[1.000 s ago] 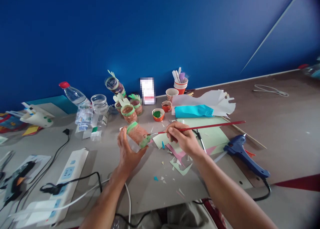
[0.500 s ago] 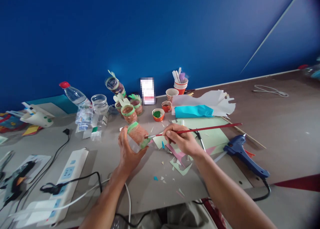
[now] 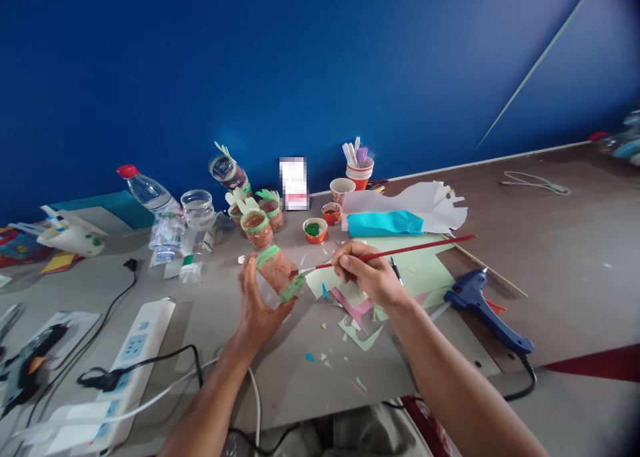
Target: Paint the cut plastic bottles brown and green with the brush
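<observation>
My left hand (image 3: pixel 256 306) is wrapped round a small jar (image 3: pixel 277 272) painted brown with green bands at both ends, held tilted above the table. My right hand (image 3: pixel 370 275) pinches a thin red-handled paintbrush (image 3: pixel 410 249). The brush tip touches the jar's green band near its lower end. Just behind the jar stand three similar brown-and-green painted jars (image 3: pixel 256 225) with pale paper leaves on top.
An orange paint cup with green paint (image 3: pixel 315 230) and another orange cup (image 3: pixel 331 212) sit behind my hands. Green and pink paper sheets (image 3: pixel 415 270), a blue glue gun (image 3: pixel 484 310), a white power strip (image 3: pixel 125 364), plastic bottles (image 3: pixel 165 227) and a cup of pens (image 3: pixel 359 167) lie around.
The brush tip stays at the jar's green band while my right hand shifts slightly along it. The view has drifted a little; my left hand keeps holding the jar.
</observation>
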### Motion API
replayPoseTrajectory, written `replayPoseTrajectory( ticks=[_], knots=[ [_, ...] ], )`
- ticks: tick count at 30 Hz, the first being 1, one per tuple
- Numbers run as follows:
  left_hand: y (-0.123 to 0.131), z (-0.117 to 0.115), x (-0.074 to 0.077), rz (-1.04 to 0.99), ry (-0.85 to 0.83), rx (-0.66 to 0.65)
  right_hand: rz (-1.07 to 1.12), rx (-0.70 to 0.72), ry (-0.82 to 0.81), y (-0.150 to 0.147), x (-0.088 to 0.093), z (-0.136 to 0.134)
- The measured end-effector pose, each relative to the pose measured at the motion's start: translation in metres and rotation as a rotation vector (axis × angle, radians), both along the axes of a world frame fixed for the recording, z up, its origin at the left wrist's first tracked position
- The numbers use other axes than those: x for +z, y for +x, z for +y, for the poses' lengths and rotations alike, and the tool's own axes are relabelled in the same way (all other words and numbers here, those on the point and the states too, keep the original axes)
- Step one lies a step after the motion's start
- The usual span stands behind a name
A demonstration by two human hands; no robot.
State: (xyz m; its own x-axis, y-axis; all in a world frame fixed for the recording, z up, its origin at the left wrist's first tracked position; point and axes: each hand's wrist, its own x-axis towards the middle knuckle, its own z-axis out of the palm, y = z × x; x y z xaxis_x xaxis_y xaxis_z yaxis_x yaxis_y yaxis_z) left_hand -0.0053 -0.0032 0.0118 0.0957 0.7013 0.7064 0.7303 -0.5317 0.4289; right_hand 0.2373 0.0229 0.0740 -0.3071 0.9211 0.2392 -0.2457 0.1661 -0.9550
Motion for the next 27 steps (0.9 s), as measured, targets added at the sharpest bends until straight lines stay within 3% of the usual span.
replayPoseTrajectory(
  ticks=[6, 11, 24, 27],
  knots=[
    [-0.0006, 0.0, -0.0036, -0.079, -0.026, -0.076, 0.035, -0.056, -0.003, 0.0029, -0.0021, 0.0015],
    [-0.0034, -0.0003, -0.0082, -0.107, -0.049, -0.115, 0.043, 0.067, -0.031, 0.0058, -0.0031, 0.0022],
    [-0.0023, -0.0001, -0.0051, -0.092, -0.031, -0.105, 0.064, 0.028, -0.036, 0.0079, -0.0006, 0.0019],
    [-0.0021, 0.0006, -0.005, -0.072, -0.023, -0.098, 0.066, 0.071, -0.028, 0.0073, -0.0009, 0.001]
  ],
)
